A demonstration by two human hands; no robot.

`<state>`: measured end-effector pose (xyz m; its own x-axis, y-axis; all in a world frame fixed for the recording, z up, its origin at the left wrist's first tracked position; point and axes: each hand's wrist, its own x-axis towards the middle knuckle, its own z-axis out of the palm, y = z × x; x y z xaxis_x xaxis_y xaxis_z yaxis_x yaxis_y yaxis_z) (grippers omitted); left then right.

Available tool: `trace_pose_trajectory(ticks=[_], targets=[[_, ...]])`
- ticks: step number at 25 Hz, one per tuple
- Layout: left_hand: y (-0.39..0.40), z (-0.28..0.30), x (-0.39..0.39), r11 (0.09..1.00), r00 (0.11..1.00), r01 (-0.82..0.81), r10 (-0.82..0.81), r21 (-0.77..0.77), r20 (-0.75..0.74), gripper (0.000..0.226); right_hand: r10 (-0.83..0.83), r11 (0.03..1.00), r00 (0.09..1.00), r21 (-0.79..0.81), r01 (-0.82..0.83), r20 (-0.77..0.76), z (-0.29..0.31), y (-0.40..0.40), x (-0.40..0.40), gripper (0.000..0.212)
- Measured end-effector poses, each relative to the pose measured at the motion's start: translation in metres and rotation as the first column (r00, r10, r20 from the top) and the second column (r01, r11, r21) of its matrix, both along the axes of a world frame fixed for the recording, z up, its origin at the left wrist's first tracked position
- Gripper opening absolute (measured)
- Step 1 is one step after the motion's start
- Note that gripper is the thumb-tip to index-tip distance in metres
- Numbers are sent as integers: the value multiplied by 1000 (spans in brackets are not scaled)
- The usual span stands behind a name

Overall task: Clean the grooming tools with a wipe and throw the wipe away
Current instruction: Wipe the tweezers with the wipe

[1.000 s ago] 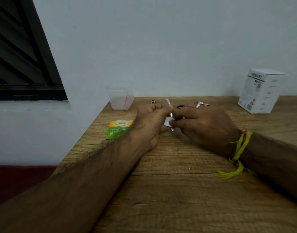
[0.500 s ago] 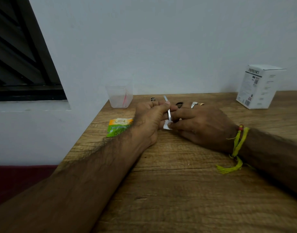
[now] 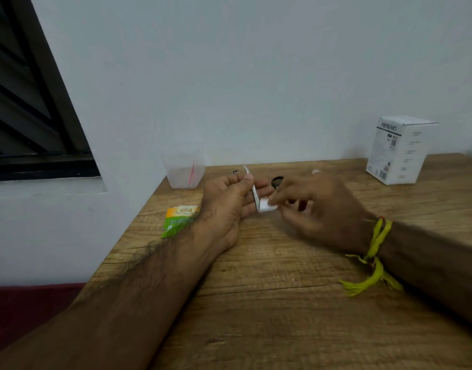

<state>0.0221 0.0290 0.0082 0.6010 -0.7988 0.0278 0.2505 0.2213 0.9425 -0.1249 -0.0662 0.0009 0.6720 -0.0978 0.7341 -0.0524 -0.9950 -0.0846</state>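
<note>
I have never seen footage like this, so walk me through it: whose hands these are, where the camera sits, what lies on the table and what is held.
No machine here: a person wears a camera on the head, looking down at both hands. The left hand holds a thin metal tool. The right hand, blurred, pinches a small white wipe against the tool's lower end. On the wooden table lie a green and orange sachet, a clear plastic cup, a white box and a few small items behind the hands, too small to name.
</note>
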Motion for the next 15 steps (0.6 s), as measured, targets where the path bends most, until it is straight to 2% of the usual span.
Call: trace_pose_trajectory(ticks=[1,3,5,10,15], targets=[[1,1,-1,1000,999,19,-19,6,46,18,-17,979,993,203,-6,114,-1,-4,1,16],[0,0,-4,998,985,42,-48,36,167,18,-99,847,971,530,-34,220,0,-6,5,14],[-1,-2,-7,997,959,42,-57,61,276,19,-131,708,966,703,-66,223,0,-6,9,9],[-3,-7,-10,999,891,15,-36,49,453,15,-167,476,929,852,-216,329,1,-3,13,9],[-5,-11,-11,999,863,-49,37,10,504,10,-233,304,900,907,-292,368,2,3,18,4]])
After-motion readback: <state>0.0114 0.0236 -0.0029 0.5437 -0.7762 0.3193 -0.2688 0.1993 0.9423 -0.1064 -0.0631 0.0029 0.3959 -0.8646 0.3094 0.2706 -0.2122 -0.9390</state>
